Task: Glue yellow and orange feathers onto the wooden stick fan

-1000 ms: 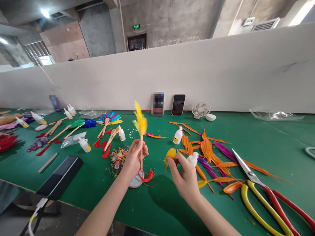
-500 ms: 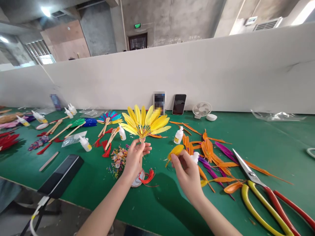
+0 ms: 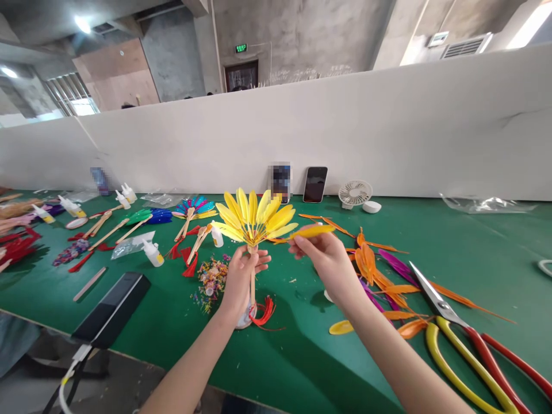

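Note:
My left hand [image 3: 242, 276] is closed round the wooden handle of a feather fan [image 3: 253, 215], holding it upright. Its yellow feathers spread out in a half circle, and a red tassel [image 3: 266, 311] hangs at the handle's lower end. Between thumb and fingers, my right hand [image 3: 330, 259] pinches a loose yellow feather [image 3: 314, 231]. That feather lies nearly level, its thin end pointing left towards the fan's right edge. Another yellow feather [image 3: 341, 327] rests on the table below my right hand.
Orange feathers [image 3: 365, 261] and purple feathers [image 3: 397, 265] lie scattered on the right beside large scissors [image 3: 448, 313]. Glue bottles [image 3: 153, 253], finished-looking fans [image 3: 194, 210] and a black power bank [image 3: 112, 307] are on the left. A phone [image 3: 315, 184] and small fan [image 3: 355, 194] stand at the back.
My right hand has moved up and left with the yellow feather, which has swung from tilted to nearly level and come close to the fan. My left hand stays almost in place.

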